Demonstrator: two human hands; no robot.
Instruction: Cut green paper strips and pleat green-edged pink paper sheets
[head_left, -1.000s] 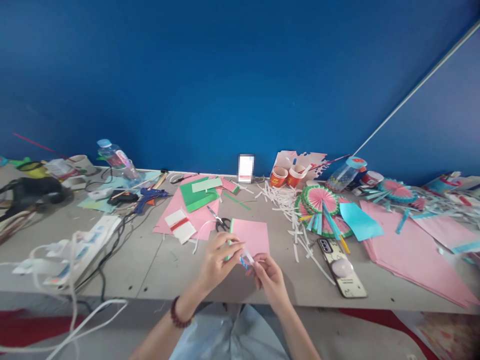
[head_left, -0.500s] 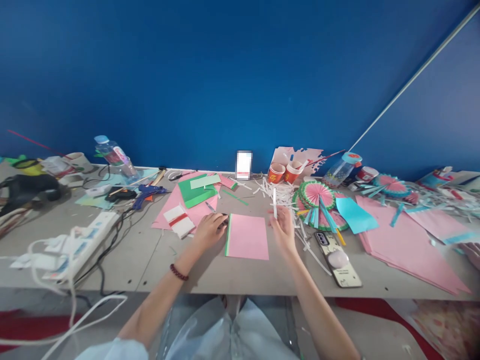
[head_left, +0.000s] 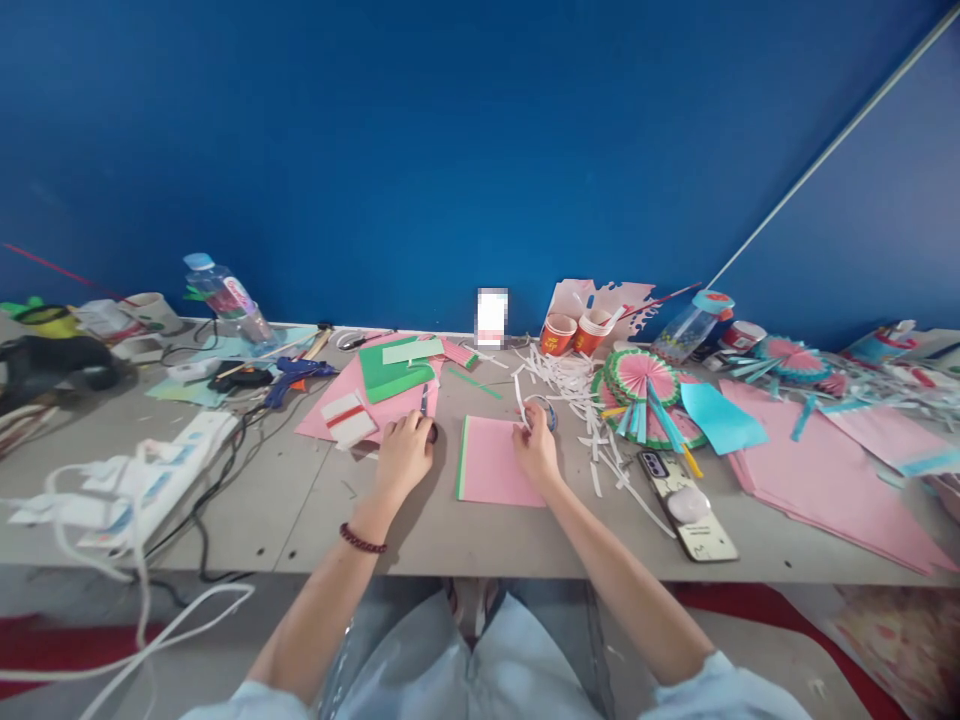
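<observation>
A pink square sheet of paper (head_left: 491, 470) with a green left edge lies flat before me. My right hand (head_left: 538, 455) is over its upper right corner, fingers pinched on a thin curved white strip (head_left: 519, 395). Just beyond those fingers shows a small rounded bluish thing, too unclear to name. To the left of the sheet, my left hand (head_left: 405, 455) rests on the table with curled fingers, a small dark object (head_left: 433, 433) partly showing under them. A pen-like tool (head_left: 424, 400) lies just past this hand, on larger pink paper (head_left: 319, 405).
Green paper (head_left: 386, 380) and a red-banded white pack (head_left: 349, 420) lie left. At right are white paper scraps (head_left: 570, 380), watermelon-patterned paper fans (head_left: 641, 385), a phone (head_left: 694, 520) and pink sheets (head_left: 817, 480). A power strip (head_left: 169, 480) and glue gun (head_left: 296, 375) sit far left.
My left hand has drawn left, away from the sheet's edge. My right hand has moved left onto the sheet's corner, and the white strip has tipped left. The view has shifted slightly.
</observation>
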